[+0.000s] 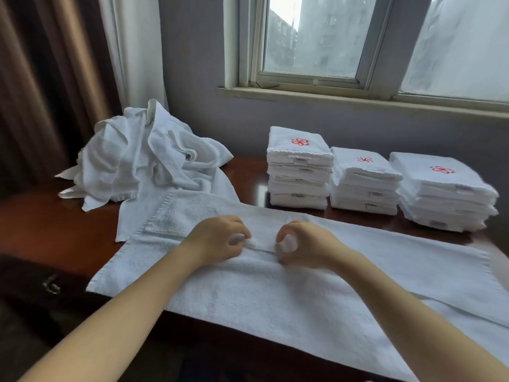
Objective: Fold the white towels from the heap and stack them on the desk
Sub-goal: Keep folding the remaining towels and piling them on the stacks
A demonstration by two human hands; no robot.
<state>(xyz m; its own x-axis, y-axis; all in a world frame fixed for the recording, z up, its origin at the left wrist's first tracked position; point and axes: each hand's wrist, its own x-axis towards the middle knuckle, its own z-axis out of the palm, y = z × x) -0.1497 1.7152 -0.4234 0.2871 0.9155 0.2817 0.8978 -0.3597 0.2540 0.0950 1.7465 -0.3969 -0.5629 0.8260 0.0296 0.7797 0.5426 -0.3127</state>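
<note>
A white towel (275,293) lies spread lengthwise on the table (55,224), its near side draped over the front edge. Both grips rest on the middle of it, close together but apart. The left grip (217,239) and the right grip (305,244) each have their fingers curled down, pinching a low raised ridge of cloth that runs between them. Bare forearms lead back from both toward the lower corners.

Beyond the left grip and out to its far side sits the heap (137,161) of crumpled white towels. One loose piece trails down from it to meet the spread towel's far left corner. Beyond the right grip three piles of folded towels stand in a row on the table: the first stack (298,175), tallest, is nearly straight ahead. The second stack (363,186) is just beside it, and the third stack (443,197) is farthest out. Each top towel bears a red emblem.

Behind the stacks is a window (316,37). Brown and white curtains (41,78) hang behind the heap. A metal drawer handle (51,285) shows low on the table front, outside the left grip.
</note>
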